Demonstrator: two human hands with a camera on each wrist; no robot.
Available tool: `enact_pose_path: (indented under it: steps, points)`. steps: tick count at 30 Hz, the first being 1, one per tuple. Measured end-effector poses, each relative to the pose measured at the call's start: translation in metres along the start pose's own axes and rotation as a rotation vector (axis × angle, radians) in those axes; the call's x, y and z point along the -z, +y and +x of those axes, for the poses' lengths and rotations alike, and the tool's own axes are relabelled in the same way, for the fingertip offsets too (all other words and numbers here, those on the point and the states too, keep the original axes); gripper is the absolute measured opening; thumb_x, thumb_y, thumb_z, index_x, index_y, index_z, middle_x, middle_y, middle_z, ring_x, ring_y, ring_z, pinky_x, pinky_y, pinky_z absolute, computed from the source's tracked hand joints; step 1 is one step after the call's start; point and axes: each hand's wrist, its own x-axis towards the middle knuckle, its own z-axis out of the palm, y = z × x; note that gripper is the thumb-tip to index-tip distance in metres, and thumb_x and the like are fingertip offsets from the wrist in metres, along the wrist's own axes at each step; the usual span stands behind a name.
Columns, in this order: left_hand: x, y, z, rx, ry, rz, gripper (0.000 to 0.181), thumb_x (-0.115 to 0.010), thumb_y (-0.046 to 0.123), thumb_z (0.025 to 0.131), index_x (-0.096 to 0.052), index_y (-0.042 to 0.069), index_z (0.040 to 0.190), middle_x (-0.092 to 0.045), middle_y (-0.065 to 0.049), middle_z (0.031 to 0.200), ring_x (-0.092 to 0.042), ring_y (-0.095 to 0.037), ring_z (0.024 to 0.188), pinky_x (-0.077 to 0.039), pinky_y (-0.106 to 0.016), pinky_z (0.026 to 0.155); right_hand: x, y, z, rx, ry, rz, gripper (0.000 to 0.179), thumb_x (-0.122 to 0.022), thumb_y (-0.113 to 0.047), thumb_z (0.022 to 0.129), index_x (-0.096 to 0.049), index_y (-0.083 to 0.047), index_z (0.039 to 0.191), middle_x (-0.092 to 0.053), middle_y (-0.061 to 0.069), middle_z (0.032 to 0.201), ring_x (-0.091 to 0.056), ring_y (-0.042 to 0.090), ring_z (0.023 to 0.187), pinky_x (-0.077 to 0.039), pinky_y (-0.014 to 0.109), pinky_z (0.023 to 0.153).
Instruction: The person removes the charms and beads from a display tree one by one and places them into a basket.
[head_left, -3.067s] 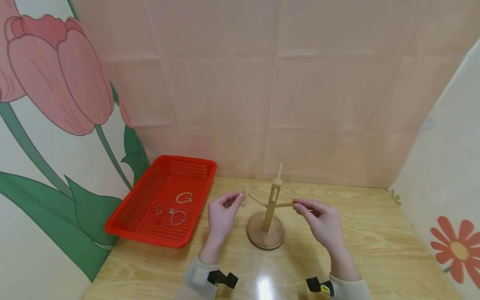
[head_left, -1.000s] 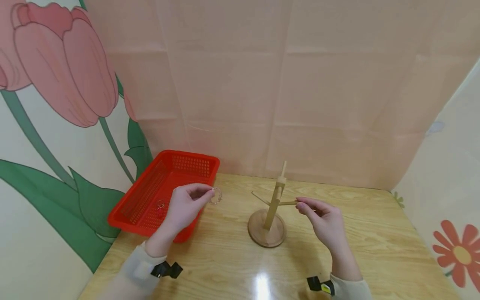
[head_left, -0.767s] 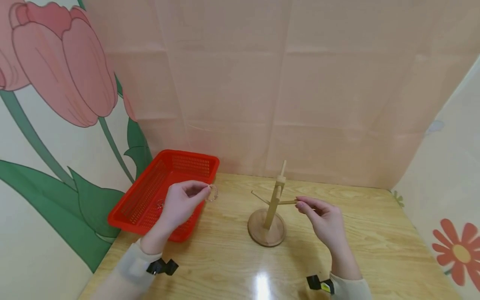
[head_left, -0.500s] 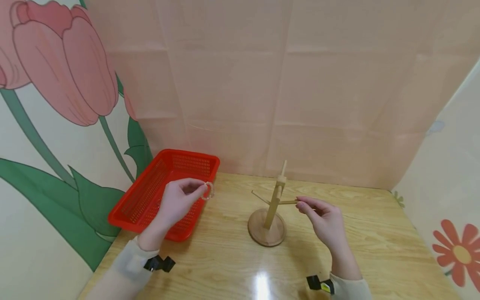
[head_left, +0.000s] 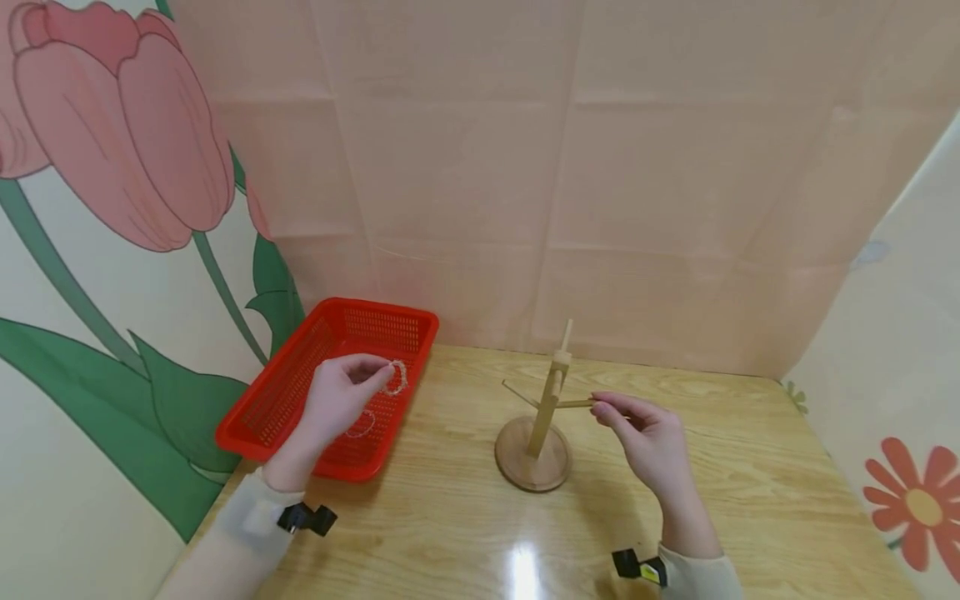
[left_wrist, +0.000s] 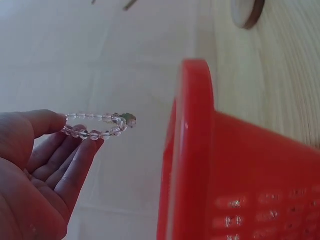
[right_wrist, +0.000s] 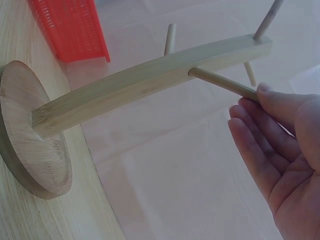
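My left hand [head_left: 341, 396] pinches a bracelet of clear and pinkish beads [left_wrist: 95, 135] between thumb and fingertips. In the head view the bracelet is over the right side of the red basket [head_left: 429, 342]; a small green and pink charm [left_wrist: 130, 120] shows on it in the left wrist view. Another beaded bracelet [head_left: 372, 422] lies in the basket, partly behind my left hand. A wooden stand [right_wrist: 150, 77] with several pegs and a round base [head_left: 517, 467] rises from the table. My right hand [head_left: 648, 437] pinches the end of its right peg [right_wrist: 225, 84].
The red basket stands at the table's left, by a wall with a printed tulip [head_left: 127, 133]. Pink cloth [head_left: 465, 167] hangs behind the wooden table [head_left: 675, 500]. A wall with a red flower print [head_left: 918, 504] borders the right side.
My left hand has carried the bracelet leftward, from beside the stand's left peg to over the basket. My right hand stays on the right peg. The head view has shifted slightly.
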Motion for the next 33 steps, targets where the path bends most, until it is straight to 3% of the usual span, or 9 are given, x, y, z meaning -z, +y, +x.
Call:
enact_pose_path:
  steps: [11,16,23,28,33]
  points:
    - [0.020,-0.038,0.011,0.115,-0.029,0.038,0.030,-0.076,0.031,0.103,-0.080,0.007,0.121,-0.080,-0.009,0.109,-0.073,-0.031,0.100,-0.062,-0.043,0.089,0.000,0.003,0.000,-0.008,0.010,-0.012,0.016,-0.076,-0.005,0.100,-0.082,-0.003,0.114,-0.081,0.013,0.104,-0.077,0.007,0.086,-0.060,0.019,0.080]
    - [0.028,-0.051,0.015,0.149,-0.028,0.054,0.030,-0.076,0.028,0.103,-0.079,0.004,0.120,-0.079,-0.012,0.109,-0.073,-0.031,0.097,-0.062,-0.040,0.085,-0.001,0.003,0.000,-0.004,0.004,-0.011,0.016,-0.076,-0.006,0.100,-0.082,-0.004,0.116,-0.081,0.012,0.106,-0.077,0.007,0.087,-0.060,0.019,0.080]
    - [0.032,-0.058,0.020,0.196,-0.050,0.104,0.032,-0.075,0.029,0.103,-0.079,0.005,0.123,-0.079,-0.012,0.111,-0.071,-0.031,0.097,-0.062,-0.039,0.086,-0.001,0.003,0.000,0.002,0.002,0.002,0.017,-0.075,-0.005,0.101,-0.082,-0.003,0.116,-0.081,0.013,0.106,-0.078,0.011,0.088,-0.061,0.020,0.080]
    - [0.027,-0.059,0.022,0.200,-0.094,0.146,0.030,-0.076,0.031,0.102,-0.080,0.008,0.121,-0.079,-0.011,0.110,-0.071,-0.025,0.093,-0.061,-0.034,0.082,-0.002,0.003,0.001,-0.002,0.008,0.021,0.016,-0.074,-0.002,0.101,-0.081,0.000,0.115,-0.080,0.016,0.104,-0.078,0.010,0.087,-0.061,0.021,0.079]
    - [0.020,-0.060,0.022,0.196,-0.110,0.142,0.026,-0.077,0.027,0.102,-0.081,0.008,0.118,-0.079,-0.012,0.108,-0.070,-0.029,0.095,-0.060,-0.037,0.082,-0.002,0.002,0.000,-0.002,0.007,0.017,0.016,-0.074,-0.002,0.101,-0.081,0.001,0.115,-0.080,0.016,0.104,-0.079,0.012,0.087,-0.061,0.021,0.079]
